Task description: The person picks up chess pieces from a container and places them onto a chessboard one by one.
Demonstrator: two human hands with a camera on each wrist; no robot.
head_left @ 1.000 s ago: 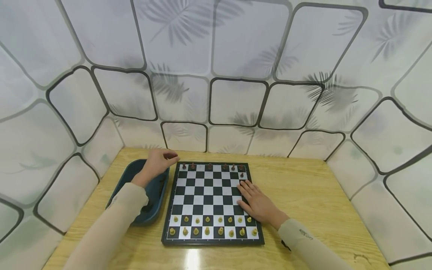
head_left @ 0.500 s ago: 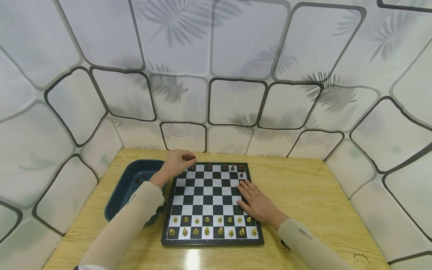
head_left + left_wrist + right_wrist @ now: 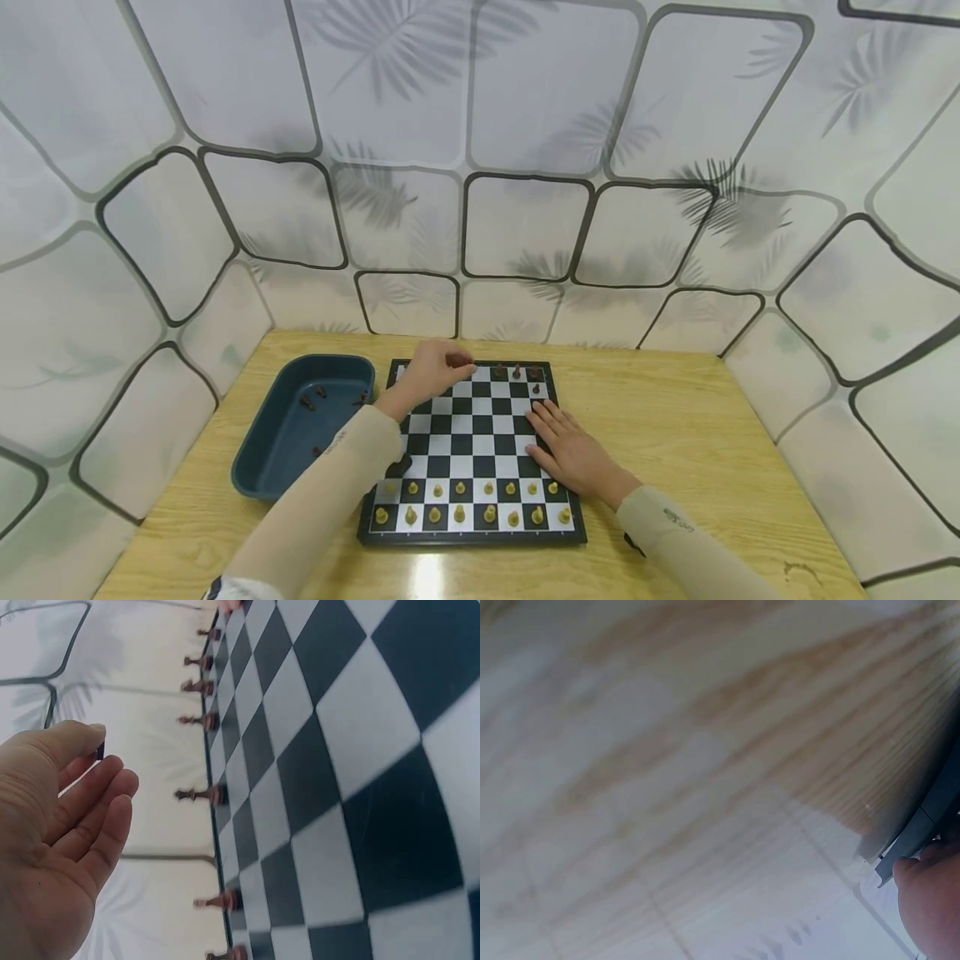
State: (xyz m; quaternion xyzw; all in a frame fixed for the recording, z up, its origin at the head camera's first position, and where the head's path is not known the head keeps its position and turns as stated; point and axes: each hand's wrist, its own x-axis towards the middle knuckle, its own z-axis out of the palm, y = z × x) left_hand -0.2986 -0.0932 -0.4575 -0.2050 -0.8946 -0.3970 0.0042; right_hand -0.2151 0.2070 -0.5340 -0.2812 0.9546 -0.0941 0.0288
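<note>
My left hand (image 3: 431, 371) is above the far rows of the black-and-white chessboard (image 3: 462, 445). In the left wrist view its thumb and index finger pinch a small dark chess piece (image 3: 100, 751), mostly hidden by the fingertips. Beyond those fingers, several reddish-brown chess pieces stand along the far row, among them a king (image 3: 201, 795). My right hand (image 3: 572, 448) rests on the board's right edge with its fingers extended. A lone red-brown pawn (image 3: 536, 389) stands just ahead of its fingertips. Yellow chess pieces (image 3: 460, 513) fill the two near rows.
Left of the board, a dark blue plastic tray (image 3: 255, 454) holds several loose red-brown pieces (image 3: 307, 402). Everything stands on a light wooden table (image 3: 675, 417). Patterned curtain (image 3: 525, 225) closes off the back and both sides.
My left hand has moved right from beside the tray, across the board's far left corner, to over the far row's middle. The tray is now more exposed. My right hand has stayed put.
</note>
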